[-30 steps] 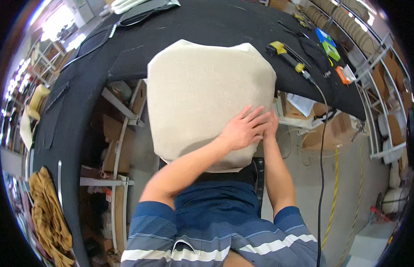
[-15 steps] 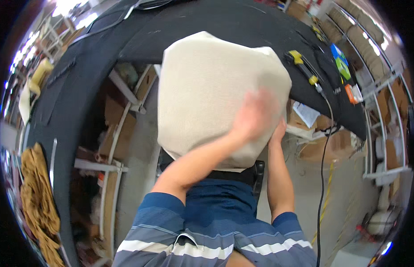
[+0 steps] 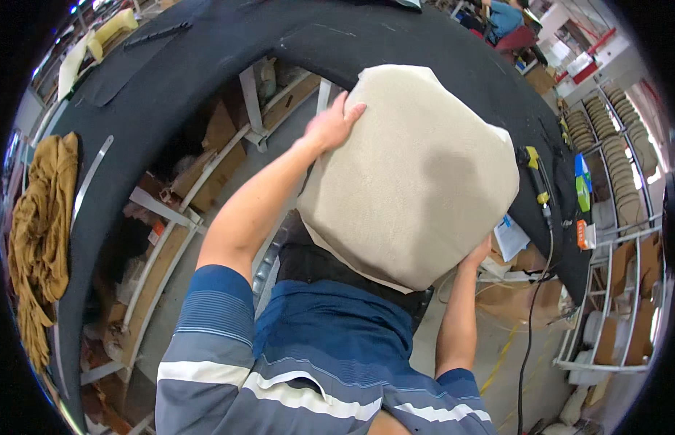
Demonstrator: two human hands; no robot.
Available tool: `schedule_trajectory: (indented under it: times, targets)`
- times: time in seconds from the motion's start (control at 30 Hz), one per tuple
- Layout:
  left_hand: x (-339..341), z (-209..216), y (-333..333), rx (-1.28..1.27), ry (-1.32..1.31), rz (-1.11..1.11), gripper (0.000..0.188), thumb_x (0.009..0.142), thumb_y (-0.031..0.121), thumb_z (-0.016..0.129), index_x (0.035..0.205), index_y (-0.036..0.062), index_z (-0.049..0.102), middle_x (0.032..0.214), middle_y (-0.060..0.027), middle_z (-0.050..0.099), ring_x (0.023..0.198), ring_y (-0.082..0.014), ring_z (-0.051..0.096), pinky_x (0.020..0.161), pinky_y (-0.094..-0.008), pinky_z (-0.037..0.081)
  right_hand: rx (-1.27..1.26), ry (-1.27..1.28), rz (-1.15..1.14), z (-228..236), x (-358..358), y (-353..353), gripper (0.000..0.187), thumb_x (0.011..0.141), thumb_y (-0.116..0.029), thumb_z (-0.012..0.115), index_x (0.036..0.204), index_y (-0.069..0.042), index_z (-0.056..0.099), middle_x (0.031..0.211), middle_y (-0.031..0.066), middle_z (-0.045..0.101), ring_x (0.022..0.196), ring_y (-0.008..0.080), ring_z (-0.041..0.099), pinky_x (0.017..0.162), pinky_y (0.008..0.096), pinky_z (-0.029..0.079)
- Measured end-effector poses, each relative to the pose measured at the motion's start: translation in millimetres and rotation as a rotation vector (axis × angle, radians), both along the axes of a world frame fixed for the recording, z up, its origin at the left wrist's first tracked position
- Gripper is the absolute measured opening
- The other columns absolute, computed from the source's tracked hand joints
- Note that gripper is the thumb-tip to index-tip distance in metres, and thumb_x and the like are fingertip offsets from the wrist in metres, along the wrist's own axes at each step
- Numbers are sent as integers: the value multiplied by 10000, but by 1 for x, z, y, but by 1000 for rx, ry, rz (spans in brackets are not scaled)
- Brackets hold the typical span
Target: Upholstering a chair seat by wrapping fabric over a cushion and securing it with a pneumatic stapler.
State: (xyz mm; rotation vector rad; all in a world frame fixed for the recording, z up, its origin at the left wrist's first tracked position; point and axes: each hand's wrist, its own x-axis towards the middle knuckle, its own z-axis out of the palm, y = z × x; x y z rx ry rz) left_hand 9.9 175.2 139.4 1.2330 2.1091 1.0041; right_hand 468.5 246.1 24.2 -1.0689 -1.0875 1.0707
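Note:
A beige fabric-covered seat cushion point(image 3: 403, 167) sits over my lap, tilted, its far part overlapping the black table edge. My left hand point(image 3: 332, 127) holds its upper left edge, thumb on the top face and fingers over the side. At the lower right edge, my right hand point(image 3: 478, 252) grips the rim; its fingers are mostly hidden beneath the cushion. A loose flap of the cover shows along the near edge.
A black-covered table point(image 3: 316, 43) curves round me. On its right lie a yellow-and-black power tool point(image 3: 538, 176) with a cable point(image 3: 529, 341), plus small blue, green and orange boxes. Brown cloth point(image 3: 44, 217) hangs at left. Racks stand at right; another person point(image 3: 503, 18) is far off.
My left hand has moved from the cushion's top face to its upper left edge. The cushion has turned, and the view has swung so that the cushion sits further right.

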Motion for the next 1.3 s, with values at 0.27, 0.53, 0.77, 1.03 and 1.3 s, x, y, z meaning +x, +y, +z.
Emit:
schedule_trajectory:
  times: [0.27, 0.53, 0.77, 1.03, 1.3]
  targets:
    - [65, -100, -131, 263, 58, 101, 756, 1027, 416, 513, 1605, 30, 215, 1525, -289, 450, 1325, -463, 522, 1080, -505, 442, -42, 59, 15, 18, -3, -10, 401, 1050, -254, 471, 1291, 30, 620, 1183, 146, 709, 985, 274, 718, 836, 389, 579]
    - [65, -43, -75, 252, 92, 158, 791, 991, 406, 598, 1526, -89, 290, 1499, -297, 464, 1354, -432, 499, 1116, -486, 407, 35, -86, 73, 5, 17, 12, 412, 1069, -278, 466, 1310, 26, 606, 1229, 136, 691, 1062, 253, 688, 901, 376, 551]
    - [52, -13, 8, 435, 383, 167, 796, 988, 423, 602, 1549, -44, 283, 1627, -257, 310, 1478, -427, 346, 1168, -493, 374, 23, -111, 16, 11, 5, 0, 444, 1068, -286, 492, 1379, 19, 581, 1260, 126, 680, 1078, 253, 676, 924, 383, 542]
    - [71, -70, -92, 312, 49, 198, 730, 991, 381, 592, 1541, -23, 335, 1560, -236, 428, 1403, -384, 466, 1157, -472, 378, -10, -132, -18, 18, 10, 3, 439, 1066, -294, 494, 1368, 11, 587, 1253, 121, 684, 1041, 258, 689, 885, 396, 562]
    - [59, 4, 33, 451, 324, 252, 713, 1009, 394, 560, 1521, -56, 353, 1557, -253, 425, 1428, -386, 425, 1170, -488, 351, 28, -86, 20, 19, 0, -4, 461, 1072, -306, 502, 1350, 55, 576, 1238, 127, 683, 1051, 239, 677, 910, 375, 540]
